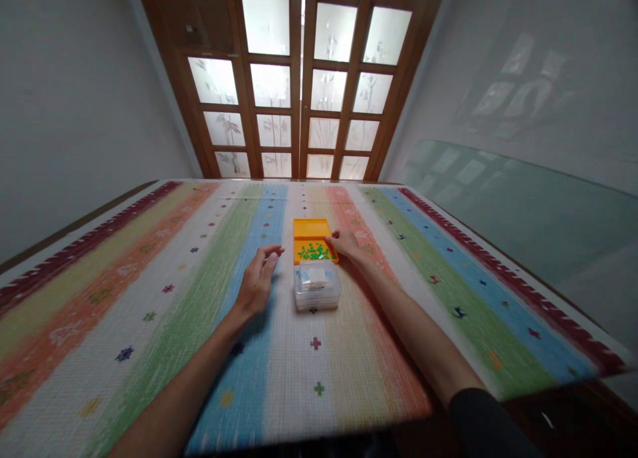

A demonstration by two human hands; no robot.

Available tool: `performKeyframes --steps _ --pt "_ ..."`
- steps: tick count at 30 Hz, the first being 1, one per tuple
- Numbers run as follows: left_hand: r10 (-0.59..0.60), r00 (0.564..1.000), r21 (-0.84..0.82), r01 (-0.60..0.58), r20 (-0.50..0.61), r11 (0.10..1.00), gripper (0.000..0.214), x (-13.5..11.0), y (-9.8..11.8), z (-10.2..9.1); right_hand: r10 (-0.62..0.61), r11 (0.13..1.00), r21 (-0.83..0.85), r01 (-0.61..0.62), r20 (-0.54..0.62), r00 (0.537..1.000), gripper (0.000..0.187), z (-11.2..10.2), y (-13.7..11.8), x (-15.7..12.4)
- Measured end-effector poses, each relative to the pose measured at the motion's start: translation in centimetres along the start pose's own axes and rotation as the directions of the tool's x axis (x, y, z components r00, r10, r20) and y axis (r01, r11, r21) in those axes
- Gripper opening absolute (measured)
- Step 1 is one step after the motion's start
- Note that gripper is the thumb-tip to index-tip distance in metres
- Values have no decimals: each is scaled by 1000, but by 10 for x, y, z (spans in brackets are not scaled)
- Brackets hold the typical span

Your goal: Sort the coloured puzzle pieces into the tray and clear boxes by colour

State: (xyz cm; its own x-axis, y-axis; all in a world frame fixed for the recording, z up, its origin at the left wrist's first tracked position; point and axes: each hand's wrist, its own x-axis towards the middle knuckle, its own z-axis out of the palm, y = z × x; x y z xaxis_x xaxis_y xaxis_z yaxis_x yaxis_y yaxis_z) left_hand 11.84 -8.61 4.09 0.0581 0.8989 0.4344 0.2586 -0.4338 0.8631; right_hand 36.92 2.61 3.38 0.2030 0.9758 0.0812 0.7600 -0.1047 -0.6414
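Observation:
A small orange hinged box [312, 227] lies with its lid folded back on the striped cloth, in the middle of the table. Many small green pieces [313, 250] are scattered in its near half, with a small whitish bit among them. My right hand [345, 242] grips the box's right edge, thumb on the rim and fingers curled. To the left of the box, apart from it, my left hand [259, 278] holds nothing; its fingers are loosely bent, thumb and forefinger apart. A clear plastic case [317, 298] stands just in front of the box, with a white packet [315, 278] on top or inside; I cannot tell which.
A striped, patterned tablecloth [184, 298] covers the long table. Plain walls rise on both sides, and a glass panel [498, 185] leans along the right one. Wooden doors with frosted panes [274, 86] close off the far end.

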Motion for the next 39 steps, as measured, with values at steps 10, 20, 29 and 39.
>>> performKeyframes --steps 10,20,29,39 --pt "1 1000 -36 -1 -4 999 37 2 4 -1 50 927 374 -28 -50 998 8 0 -6 12" --pt "54 997 -194 -63 -49 979 59 10 16 -3 -19 740 666 95 -121 992 13 -38 -46 4" --pt "123 992 -293 -121 -11 949 84 9 27 -3 -101 504 861 70 -22 995 21 -54 -71 -52" --pt "191 979 -376 -150 74 915 75 -4 30 -2 -165 503 860 89 -5 986 38 -69 -39 -105"
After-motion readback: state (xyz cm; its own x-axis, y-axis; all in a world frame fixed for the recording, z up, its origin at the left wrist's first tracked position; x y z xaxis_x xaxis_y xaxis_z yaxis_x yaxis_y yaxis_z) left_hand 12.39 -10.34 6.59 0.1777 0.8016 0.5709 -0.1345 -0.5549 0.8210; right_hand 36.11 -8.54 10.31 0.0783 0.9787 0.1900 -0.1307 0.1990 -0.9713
